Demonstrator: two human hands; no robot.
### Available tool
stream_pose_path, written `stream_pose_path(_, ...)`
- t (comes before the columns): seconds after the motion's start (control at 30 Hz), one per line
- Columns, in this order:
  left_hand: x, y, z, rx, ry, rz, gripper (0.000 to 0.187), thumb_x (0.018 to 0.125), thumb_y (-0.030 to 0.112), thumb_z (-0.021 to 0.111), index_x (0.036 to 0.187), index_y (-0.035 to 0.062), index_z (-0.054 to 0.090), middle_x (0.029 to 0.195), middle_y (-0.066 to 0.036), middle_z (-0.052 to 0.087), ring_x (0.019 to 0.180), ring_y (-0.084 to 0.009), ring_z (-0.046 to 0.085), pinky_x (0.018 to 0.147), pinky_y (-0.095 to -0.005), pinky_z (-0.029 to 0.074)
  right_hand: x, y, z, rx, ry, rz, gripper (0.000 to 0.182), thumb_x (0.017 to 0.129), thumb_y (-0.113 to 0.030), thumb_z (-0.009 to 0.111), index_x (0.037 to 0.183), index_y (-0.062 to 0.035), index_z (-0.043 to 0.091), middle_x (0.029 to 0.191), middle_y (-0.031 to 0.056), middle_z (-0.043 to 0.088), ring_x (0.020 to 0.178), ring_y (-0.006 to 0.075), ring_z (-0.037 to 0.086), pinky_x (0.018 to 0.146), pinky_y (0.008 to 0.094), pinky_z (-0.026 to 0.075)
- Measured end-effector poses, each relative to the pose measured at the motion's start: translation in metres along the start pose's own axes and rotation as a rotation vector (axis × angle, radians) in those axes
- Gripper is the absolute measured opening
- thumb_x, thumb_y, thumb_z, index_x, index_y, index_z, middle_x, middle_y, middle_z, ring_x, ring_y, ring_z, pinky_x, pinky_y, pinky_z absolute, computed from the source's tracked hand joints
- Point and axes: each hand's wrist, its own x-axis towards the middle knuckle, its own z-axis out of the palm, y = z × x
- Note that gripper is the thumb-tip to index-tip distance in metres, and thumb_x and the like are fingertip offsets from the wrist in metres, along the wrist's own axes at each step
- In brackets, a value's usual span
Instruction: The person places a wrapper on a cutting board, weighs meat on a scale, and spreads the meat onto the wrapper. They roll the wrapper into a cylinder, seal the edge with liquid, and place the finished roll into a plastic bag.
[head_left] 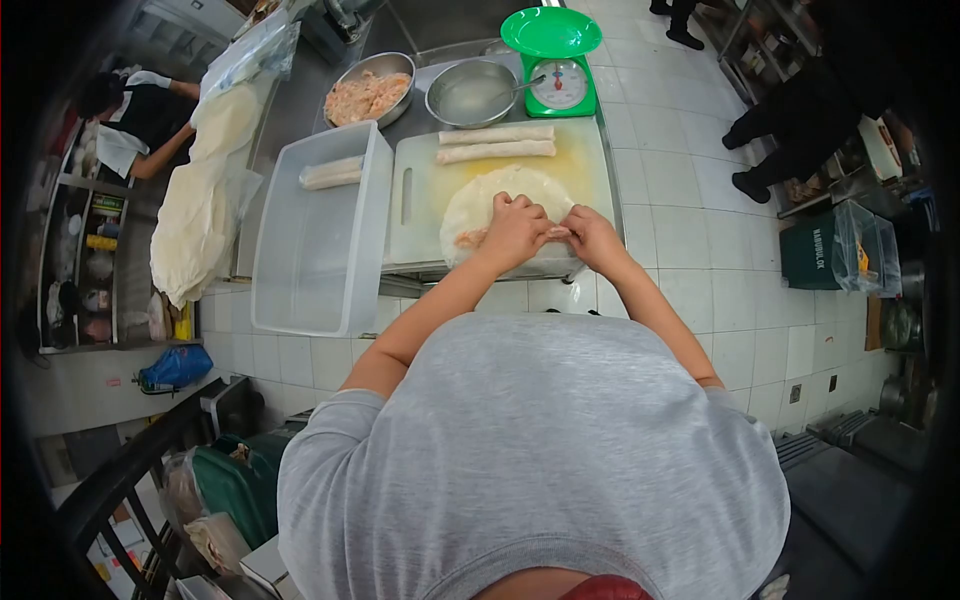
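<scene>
A round, pale spring roll wrapper lies on the cutting board, with a strip of pinkish meat filling along its near side. My left hand is closed over the middle of this strip, fingers curled down onto it. At the strip's right end, my right hand pinches the filling close to the wrapper's edge. The fingertips are partly hidden. Beyond the wrapper, rolled spring rolls lie side by side on the board.
Left of the board stands a plastic tub holding rolls. Behind are a bowl of filling, a metal bowl with a utensil and a green scale. Stacked wrappers lie far left, near a co-worker.
</scene>
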Motion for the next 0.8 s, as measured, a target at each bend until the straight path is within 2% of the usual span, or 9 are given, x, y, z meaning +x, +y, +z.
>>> stream_pose_path(0.13, 0.002, 0.005, -0.012, -0.002, 0.028, 0.001, 0.022, 0.074, 0.039, 0.070, 0.082, 0.0188, 0.072, 0.080, 0.005, 0.062, 0.089, -0.0180, 0.052, 0.088, -0.0454, 0.029, -0.010, -0.008, -0.011, 0.139, 0.053, 0.055, 0.013, 0.077, -0.007, 0.066, 0.088, -0.0018, 0.063, 0.084, 0.0129, 0.056, 0.081, 0.0330, 0.056, 0.071, 0.0386, 0.047)
stream_pose_path(0.17, 0.003, 0.008, -0.015, -0.017, 0.037, -0.012, 0.020, 0.075, 0.038, 0.070, 0.082, 0.0191, 0.072, 0.080, 0.005, 0.062, 0.088, -0.0180, 0.051, 0.088, -0.0455, 0.028, -0.009, -0.006, -0.009, 0.091, 0.050, 0.052, 0.014, 0.077, -0.006, 0.065, 0.090, -0.0017, 0.063, 0.084, 0.0136, 0.056, 0.081, 0.0335, 0.056, 0.071, 0.0388, 0.047)
stream_pose_path(0.23, 0.008, 0.010, -0.008, -0.014, -0.016, 0.014, 0.023, 0.074, 0.039, 0.070, 0.084, 0.0189, 0.072, 0.081, 0.004, 0.062, 0.089, -0.0180, 0.051, 0.087, -0.0454, 0.028, -0.007, -0.002, -0.005, -0.004, 0.039, 0.049, 0.016, 0.077, -0.005, 0.064, 0.093, -0.0014, 0.064, 0.084, 0.0149, 0.056, 0.082, 0.0346, 0.057, 0.072, 0.0393, 0.047)
stream_pose_path(0.37, 0.011, 0.011, -0.008, 0.007, -0.067, 0.027, 0.024, 0.075, 0.041, 0.069, 0.084, 0.0186, 0.072, 0.080, 0.002, 0.061, 0.090, -0.0188, 0.051, 0.087, -0.0454, 0.028, -0.011, -0.002, -0.016, 0.127, 0.078, 0.122, 0.015, 0.077, -0.003, 0.062, 0.091, -0.0003, 0.063, 0.083, 0.0161, 0.058, 0.082, 0.0353, 0.058, 0.071, 0.0399, 0.047)
stream_pose_path(0.47, 0.013, 0.016, -0.010, -0.047, 0.052, -0.002, 0.024, 0.078, 0.040, 0.067, 0.076, 0.0171, 0.072, 0.079, 0.003, 0.061, 0.088, -0.0196, 0.051, 0.087, -0.0469, 0.028, -0.017, 0.009, -0.020, 0.090, 0.168, 0.196, 0.010, 0.077, -0.004, 0.061, 0.086, -0.0013, 0.063, 0.081, 0.0155, 0.059, 0.078, 0.0356, 0.058, 0.069, 0.0409, 0.048)
stream_pose_path(0.57, 0.021, 0.018, 0.005, -0.020, 0.021, 0.041, 0.026, 0.078, 0.042, 0.066, 0.082, 0.0175, 0.073, 0.080, 0.003, 0.061, 0.088, -0.0197, 0.051, 0.087, -0.0466, 0.028, -0.017, 0.005, -0.015, -0.047, 0.161, 0.185, 0.006, 0.077, -0.005, 0.062, 0.083, -0.0030, 0.062, 0.080, 0.0146, 0.059, 0.076, 0.0357, 0.059, 0.066, 0.0422, 0.047)
stream_pose_path(0.67, 0.024, 0.020, 0.006, 0.021, -0.039, 0.001, 0.042, 0.071, 0.050, 0.070, 0.098, 0.0164, 0.071, 0.080, 0.002, 0.062, 0.090, -0.0195, 0.052, 0.088, -0.0445, 0.028, -0.016, 0.000, -0.013, -0.083, 0.164, 0.198, 0.006, 0.075, -0.006, 0.064, 0.080, -0.0037, 0.061, 0.082, 0.0135, 0.059, 0.075, 0.0350, 0.058, 0.065, 0.0430, 0.047)
stream_pose_path(0.77, 0.023, 0.026, -0.024, -0.271, -0.127, -0.153, 0.063, 0.064, 0.055, 0.074, 0.110, 0.0137, 0.065, 0.088, 0.000, 0.063, 0.096, -0.0201, 0.053, 0.089, -0.0424, 0.029, -0.014, -0.010, -0.032, -0.014, 0.095, 0.294, 0.012, 0.072, -0.004, 0.067, 0.082, -0.0032, 0.061, 0.085, 0.0128, 0.058, 0.080, 0.0337, 0.058, 0.068, 0.0422, 0.047)
stream_pose_path(0.8, 0.018, 0.022, -0.030, -0.252, -0.096, -0.143, 0.064, 0.063, 0.054, 0.075, 0.110, 0.0127, 0.064, 0.091, -0.001, 0.063, 0.098, -0.0204, 0.053, 0.089, -0.0415, 0.029, -0.011, -0.014, -0.029, -0.028, 0.130, 0.163, 0.014, 0.071, -0.004, 0.068, 0.083, -0.0032, 0.061, 0.086, 0.0125, 0.057, 0.082, 0.0333, 0.057, 0.070, 0.0419, 0.047)
